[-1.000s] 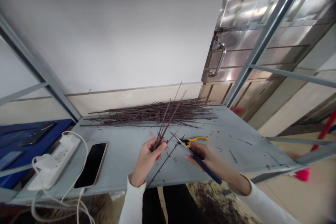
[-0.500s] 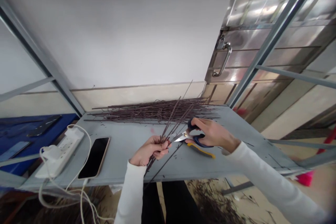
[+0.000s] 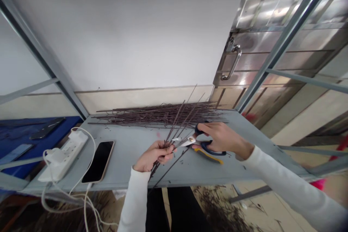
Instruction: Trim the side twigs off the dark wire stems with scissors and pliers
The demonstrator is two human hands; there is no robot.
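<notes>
My left hand grips a bunch of thin dark twigs, which fan upward and stick out below my fist. My right hand holds blue-handled scissors with their steel blades against the twigs just above my left hand. A yellow-handled tool lies on the grey table just below my right hand, partly hidden by the scissors. Behind my hands lies a long pile of similar twigs.
A black phone and a white power strip with cables lie at the table's left. Small cut bits dot the table. Metal frame bars stand on both sides, and cut twigs lie on the floor below.
My right hand has risen and turned the scissors, bringing the blades from beside the twigs onto the bunch. The yellow-handled tool now shows closer to the table's front edge. My left hand has hardly moved.
</notes>
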